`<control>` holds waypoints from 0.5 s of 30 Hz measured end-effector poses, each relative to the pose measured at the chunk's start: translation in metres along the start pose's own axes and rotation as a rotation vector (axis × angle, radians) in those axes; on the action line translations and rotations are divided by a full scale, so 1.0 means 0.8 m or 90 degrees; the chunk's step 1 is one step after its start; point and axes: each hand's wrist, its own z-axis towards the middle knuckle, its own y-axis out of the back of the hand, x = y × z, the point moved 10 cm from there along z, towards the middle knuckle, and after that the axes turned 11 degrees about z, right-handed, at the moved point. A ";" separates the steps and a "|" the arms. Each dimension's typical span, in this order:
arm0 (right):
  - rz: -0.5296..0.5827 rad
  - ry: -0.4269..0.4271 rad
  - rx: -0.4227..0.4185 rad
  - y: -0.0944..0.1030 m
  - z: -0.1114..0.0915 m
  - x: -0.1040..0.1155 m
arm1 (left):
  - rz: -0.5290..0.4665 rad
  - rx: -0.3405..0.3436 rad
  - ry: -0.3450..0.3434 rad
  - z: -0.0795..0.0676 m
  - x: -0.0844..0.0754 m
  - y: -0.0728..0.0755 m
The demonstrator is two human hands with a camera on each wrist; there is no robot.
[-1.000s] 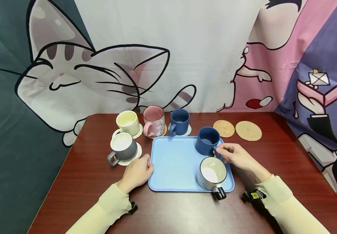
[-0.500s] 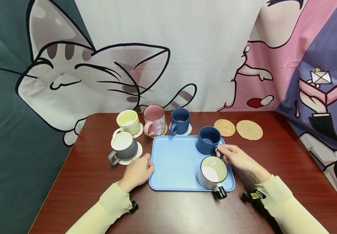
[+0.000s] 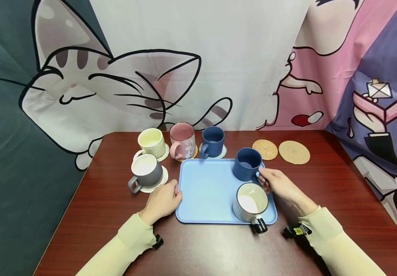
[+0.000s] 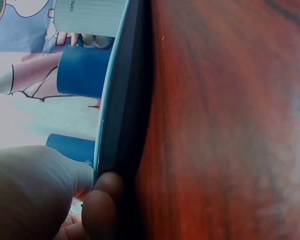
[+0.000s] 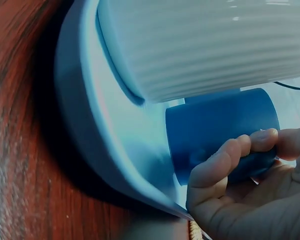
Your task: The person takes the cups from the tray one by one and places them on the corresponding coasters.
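My left hand (image 3: 164, 199) grips the left edge of a light blue tray (image 3: 202, 191). In the left wrist view its fingers (image 4: 99, 212) curl at the rim. My right hand (image 3: 278, 186) pinches a dark blue mug (image 3: 246, 165) at its handle side, at the tray's far right corner. In the right wrist view the fingers (image 5: 217, 170) bend in front of this mug (image 5: 217, 122) and hide most of the handle. Nearer on the tray stands a whitish mug (image 3: 250, 203) with a dark rim, its black handle pointing over the tray's front edge.
Left of and behind the tray, a grey mug (image 3: 146, 171), a pale yellow mug (image 3: 151, 142), a pink mug (image 3: 182, 142) and another blue mug (image 3: 214, 140) stand on coasters. Two bare woven coasters (image 3: 264, 149) lie at the back right. A printed cloth (image 3: 246, 69) hangs behind the table.
My right fingers have shifted slightly right at the blue mug's handle, which shows less now. The view has drifted a little. My left hand stays on the tray's edge.
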 end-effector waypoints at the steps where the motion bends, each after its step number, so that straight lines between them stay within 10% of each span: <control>1: 0.005 -0.001 -0.002 0.000 0.000 0.000 | 0.000 0.002 0.001 0.000 0.000 0.000; 15: 0.020 0.010 -0.009 0.001 -0.002 0.003 | 0.000 0.006 -0.005 0.000 0.000 -0.001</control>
